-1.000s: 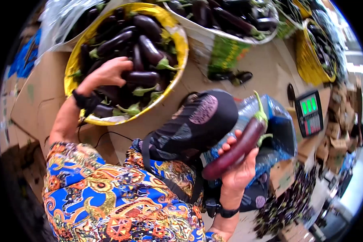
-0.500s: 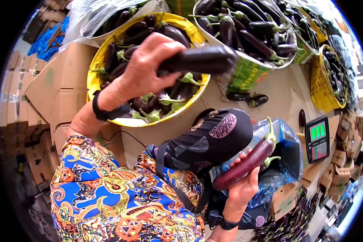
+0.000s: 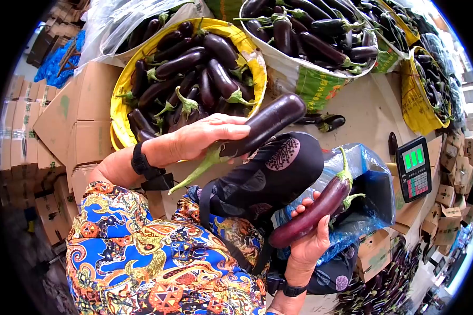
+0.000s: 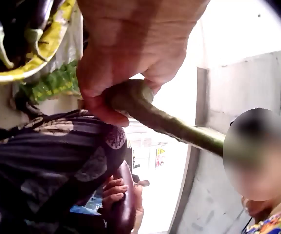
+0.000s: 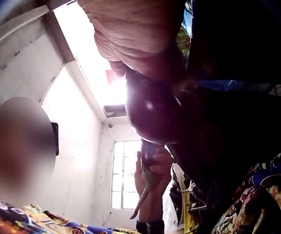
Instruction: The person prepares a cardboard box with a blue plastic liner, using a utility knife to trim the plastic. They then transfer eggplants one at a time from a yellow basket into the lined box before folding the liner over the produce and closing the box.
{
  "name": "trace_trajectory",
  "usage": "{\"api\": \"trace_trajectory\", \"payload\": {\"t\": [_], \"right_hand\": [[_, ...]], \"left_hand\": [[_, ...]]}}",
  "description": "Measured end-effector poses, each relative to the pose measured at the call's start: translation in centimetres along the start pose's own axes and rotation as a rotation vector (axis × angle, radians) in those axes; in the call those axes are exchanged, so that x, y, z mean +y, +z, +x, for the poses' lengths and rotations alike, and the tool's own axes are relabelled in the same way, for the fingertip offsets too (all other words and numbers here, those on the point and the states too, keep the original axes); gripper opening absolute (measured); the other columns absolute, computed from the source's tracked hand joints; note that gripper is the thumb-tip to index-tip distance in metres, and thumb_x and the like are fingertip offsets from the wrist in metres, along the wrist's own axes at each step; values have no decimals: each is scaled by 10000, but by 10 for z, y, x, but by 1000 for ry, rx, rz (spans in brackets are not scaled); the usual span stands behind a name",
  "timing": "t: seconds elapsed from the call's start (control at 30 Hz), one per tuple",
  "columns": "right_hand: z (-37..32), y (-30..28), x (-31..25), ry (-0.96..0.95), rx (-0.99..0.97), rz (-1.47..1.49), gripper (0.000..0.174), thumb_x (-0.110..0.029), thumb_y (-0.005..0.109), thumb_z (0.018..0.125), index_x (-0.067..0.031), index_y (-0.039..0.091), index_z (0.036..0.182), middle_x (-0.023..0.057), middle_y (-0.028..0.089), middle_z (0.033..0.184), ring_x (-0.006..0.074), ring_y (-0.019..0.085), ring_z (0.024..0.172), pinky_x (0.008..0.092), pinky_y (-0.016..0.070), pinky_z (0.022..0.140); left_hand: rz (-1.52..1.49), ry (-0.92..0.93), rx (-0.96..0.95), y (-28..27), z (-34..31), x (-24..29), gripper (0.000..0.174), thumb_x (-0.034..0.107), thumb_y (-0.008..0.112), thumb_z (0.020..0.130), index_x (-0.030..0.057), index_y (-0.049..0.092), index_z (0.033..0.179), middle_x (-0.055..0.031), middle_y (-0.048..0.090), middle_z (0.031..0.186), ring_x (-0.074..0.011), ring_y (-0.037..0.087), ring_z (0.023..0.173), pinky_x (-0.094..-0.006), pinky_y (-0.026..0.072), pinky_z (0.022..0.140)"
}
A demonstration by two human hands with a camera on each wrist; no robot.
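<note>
Two out so far, looks like: L hand [image 3: 205,137] curled round stem end of dark aubergine [image 3: 270,122], yellow basket [image 3: 116,107] just beyond knuckles, R hand [image 3: 311,242] gripping purple aubergine [image 3: 318,207] w/ blue bag [image 3: 373,163] right behind fingers, neither bagged yet.

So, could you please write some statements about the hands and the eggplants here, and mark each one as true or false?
1. The left hand holds a dark eggplant near its stem end. True.
2. The right hand holds nothing. False: it grips a lighter purple eggplant, stem pointing up.
3. The yellow basket contains many eggplants. True.
4. The scale shows a red display. False: its display is green.
</note>
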State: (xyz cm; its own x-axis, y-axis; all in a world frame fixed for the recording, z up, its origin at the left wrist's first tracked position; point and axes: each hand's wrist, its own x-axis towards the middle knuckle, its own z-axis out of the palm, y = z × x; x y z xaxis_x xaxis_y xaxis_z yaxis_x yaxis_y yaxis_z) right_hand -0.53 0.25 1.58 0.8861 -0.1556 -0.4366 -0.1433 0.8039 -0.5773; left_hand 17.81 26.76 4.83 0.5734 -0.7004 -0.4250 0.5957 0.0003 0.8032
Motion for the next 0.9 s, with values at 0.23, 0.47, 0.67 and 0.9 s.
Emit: {"api": "trace_trajectory", "payload": {"t": [0.23,0.47,0.67,0.9], "right_hand": [[0,-2,-5,53,10,-71,600,-274,635,933,10,388,1399,175,594,1231,258,642,1038,427,512,960],[-59,-33,-63,-129,113,-57,505,-292,619,962,23,448,1317,163,621,1139,216,656,963,350,562,849],[-145,-133,-249,-955,619,-313,724,-607,403,987,26,516,1319,160,665,1089,252,638,964,358,497,889],[-73,-123,-224,-722,467,-442,330,-216,540,1010,-26,572,1278,91,668,1107,198,644,965,325,499,845]], "left_hand": [[301,68,302,-3,12,-5,384,350,446,993,48,615,1159,-4,639,906,-87,547,723,-242,435,660],[179,56,549,-113,24,-78,327,369,584,980,107,636,1169,26,641,906,-70,595,770,-245,464,603],[131,23,637,-106,28,-80,422,341,632,959,82,609,1292,35,641,1077,-93,598,926,-267,474,801],[287,125,558,-81,28,-90,488,267,609,960,-10,551,1357,-54,623,1258,-165,566,1144,-306,409,1021]]}}
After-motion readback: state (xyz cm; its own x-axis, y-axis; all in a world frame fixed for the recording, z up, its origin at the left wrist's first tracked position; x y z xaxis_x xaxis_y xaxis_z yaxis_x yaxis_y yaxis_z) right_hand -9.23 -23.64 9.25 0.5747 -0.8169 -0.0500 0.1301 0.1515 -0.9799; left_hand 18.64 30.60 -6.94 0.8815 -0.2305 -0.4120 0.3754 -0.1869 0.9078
